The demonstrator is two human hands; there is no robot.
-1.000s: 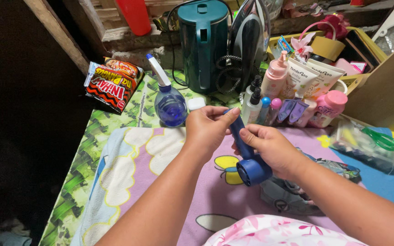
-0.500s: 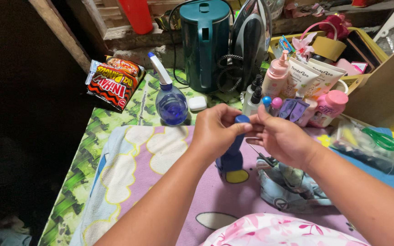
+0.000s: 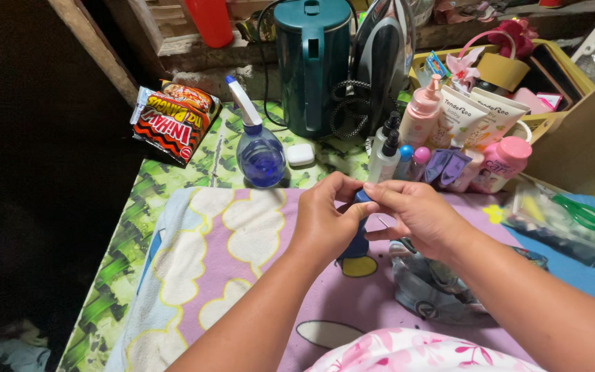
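Observation:
A small blue spool [image 3: 358,242] stands upright between my hands over the purple and yellow blanket [image 3: 242,262]. My left hand [image 3: 328,220] wraps around its top. The fingers of my right hand [image 3: 414,215] pinch at the spool's upper end, and a thin needle-like sliver [image 3: 384,223] shows just below them. A crumpled grey cloth [image 3: 435,289] lies under my right wrist. Most of the spool is hidden by my fingers.
Behind the hands stand a blue spray bottle [image 3: 259,153], a teal jug [image 3: 312,65], a clothes iron [image 3: 380,58], small bottles and pink tubes [image 3: 459,120]. A snack packet [image 3: 172,120] lies far left. A clear box with green scissors [image 3: 573,213] is at right.
The spool has turned from tilted, wide end toward me, to upright. Both hands have closed in around its top.

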